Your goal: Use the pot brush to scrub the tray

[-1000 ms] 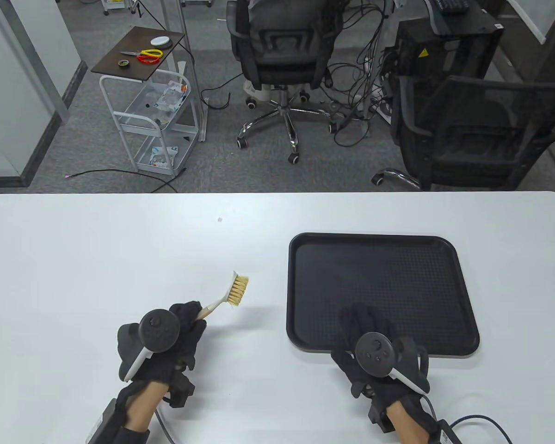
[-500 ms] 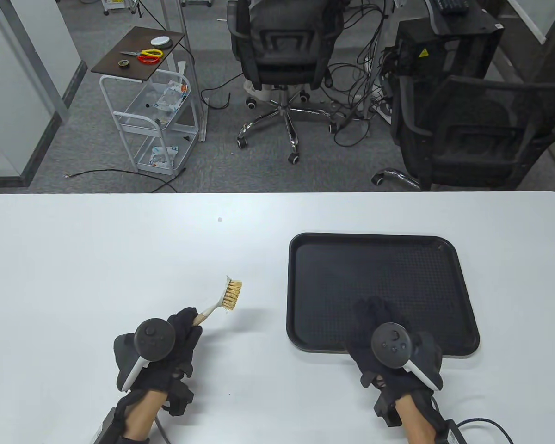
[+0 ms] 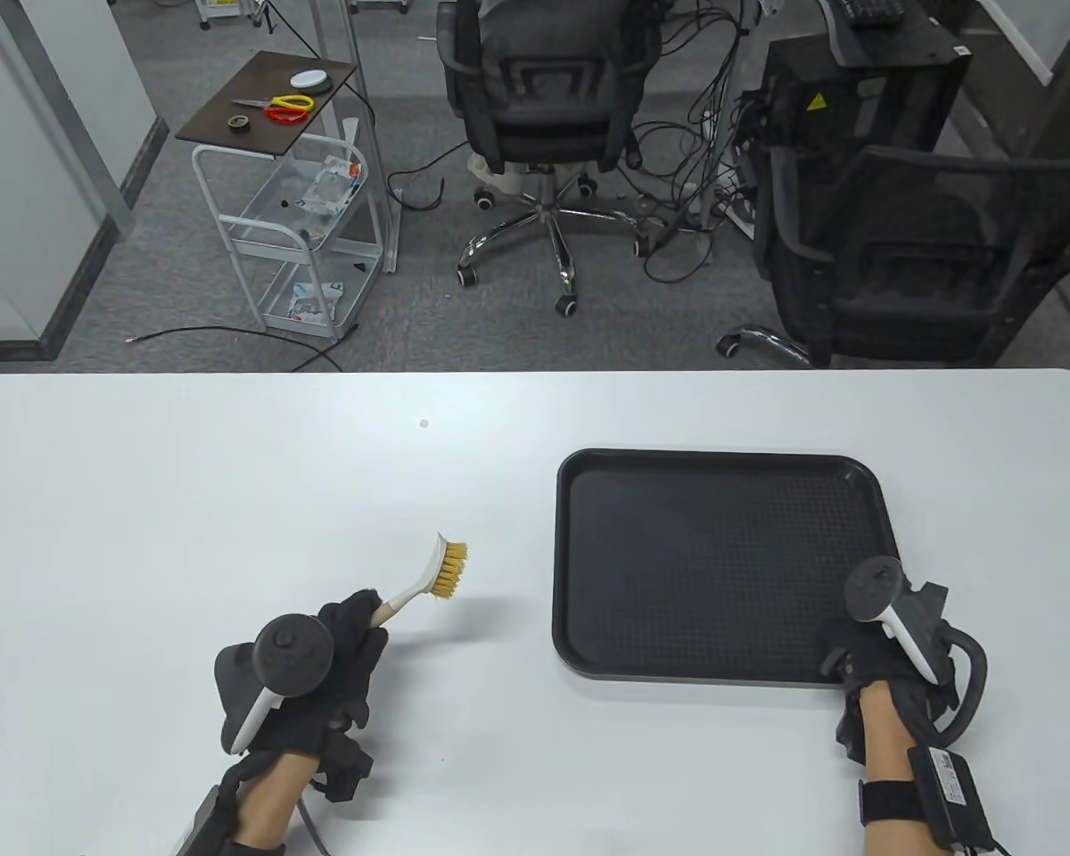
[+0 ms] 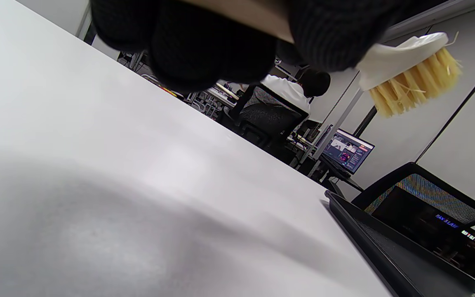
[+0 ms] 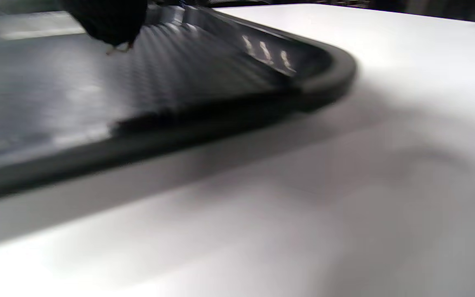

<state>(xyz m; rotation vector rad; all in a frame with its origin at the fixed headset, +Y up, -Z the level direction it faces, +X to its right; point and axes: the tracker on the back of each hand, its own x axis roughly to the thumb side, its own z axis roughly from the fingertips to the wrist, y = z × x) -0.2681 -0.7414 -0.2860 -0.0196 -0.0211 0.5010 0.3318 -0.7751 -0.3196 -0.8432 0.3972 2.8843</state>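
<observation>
A black tray (image 3: 722, 553) lies flat on the right half of the white table. My left hand (image 3: 348, 637) grips the wooden handle of the pot brush (image 3: 446, 569) and holds it above the table, left of the tray, with the bristles pointing right and down. The left wrist view shows the brush head (image 4: 410, 82) in the air and the tray's rim (image 4: 369, 231) lower right. My right hand (image 3: 860, 655) is at the tray's near right corner, turned on its side. In the blurred right wrist view one fingertip (image 5: 105, 20) hangs over the tray floor (image 5: 97, 82); no grip shows.
A small speck (image 3: 423, 424) lies on the table behind the brush. Beyond the far table edge stand two office chairs (image 3: 544, 98) and a wire cart (image 3: 299, 232). The right glove's cable (image 3: 972, 678) loops beside the tray's corner.
My right hand has slid from the tray's near middle to its near right corner and turned on its side. My left hand with the brush drew back slightly toward me.
</observation>
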